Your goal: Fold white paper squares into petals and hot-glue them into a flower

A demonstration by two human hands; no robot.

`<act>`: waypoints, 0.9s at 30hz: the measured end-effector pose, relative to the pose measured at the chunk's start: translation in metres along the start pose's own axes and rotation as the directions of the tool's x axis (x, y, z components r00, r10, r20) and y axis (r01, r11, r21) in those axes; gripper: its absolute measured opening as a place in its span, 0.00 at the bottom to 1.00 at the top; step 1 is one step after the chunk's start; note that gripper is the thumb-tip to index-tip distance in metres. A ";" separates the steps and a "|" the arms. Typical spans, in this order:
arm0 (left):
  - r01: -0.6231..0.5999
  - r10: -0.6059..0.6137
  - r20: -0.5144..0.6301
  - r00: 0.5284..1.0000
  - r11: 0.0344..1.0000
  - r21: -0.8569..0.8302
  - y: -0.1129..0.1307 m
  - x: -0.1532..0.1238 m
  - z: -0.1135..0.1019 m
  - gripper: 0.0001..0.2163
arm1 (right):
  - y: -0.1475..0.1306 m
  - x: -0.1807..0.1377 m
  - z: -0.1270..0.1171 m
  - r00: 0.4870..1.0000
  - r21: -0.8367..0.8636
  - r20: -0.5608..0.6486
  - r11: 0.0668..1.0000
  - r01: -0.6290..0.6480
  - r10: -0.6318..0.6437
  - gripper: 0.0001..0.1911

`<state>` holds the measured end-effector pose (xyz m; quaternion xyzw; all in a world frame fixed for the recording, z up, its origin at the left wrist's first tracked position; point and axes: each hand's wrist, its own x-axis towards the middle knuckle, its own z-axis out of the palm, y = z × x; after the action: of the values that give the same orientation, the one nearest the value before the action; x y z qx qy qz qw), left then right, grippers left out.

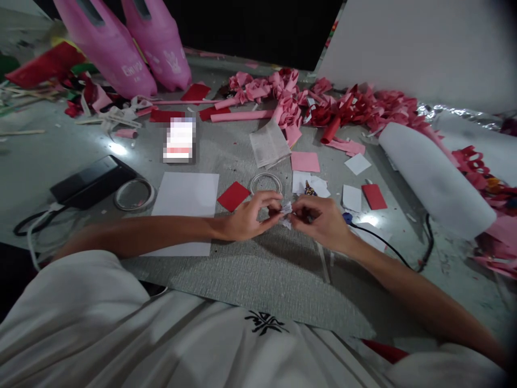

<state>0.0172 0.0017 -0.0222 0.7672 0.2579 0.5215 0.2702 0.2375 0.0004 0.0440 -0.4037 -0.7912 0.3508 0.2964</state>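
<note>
A small piece of folded white paper (286,208) is pinched between my two hands over the middle of the table. My left hand (255,216) grips its left side with thumb and fingers closed. On the other side, my right hand (321,220) holds it with bent fingers and thumb. Just behind the hands lies a roll of clear tape (265,184). Left of it is a red paper square (233,196), partly over a white sheet (186,194) that passes under my left forearm. White paper pieces (299,181) sit behind my right hand.
Crumpled pink and red paper (291,97) runs along the back. Two pink bottles (161,48) stand back left. A phone (180,141) and a black device with cables (92,180) lie left, by another tape roll (134,194). A white paper roll (436,180) lies right.
</note>
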 end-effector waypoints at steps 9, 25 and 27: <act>0.089 -0.091 -0.050 0.995 0.995 -0.040 -0.004 0.005 0.000 0.22 | 0.000 0.001 -0.005 0.998 0.021 -0.058 1.000 -0.013 0.014 0.07; -0.010 0.011 -0.018 1.000 1.000 0.025 0.003 0.018 -0.009 0.06 | 0.005 -0.003 -0.002 0.975 -0.090 -0.199 0.992 0.086 -0.103 0.06; -0.056 0.056 -0.015 0.998 0.998 0.008 0.005 0.020 -0.010 0.06 | 0.005 -0.005 0.000 0.973 -0.102 -0.204 0.991 0.092 -0.111 0.06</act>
<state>0.0149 0.0132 -0.0026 0.7711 0.2402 0.5338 0.2505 0.2422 -0.0014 0.0389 -0.4105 -0.7906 0.2541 0.3767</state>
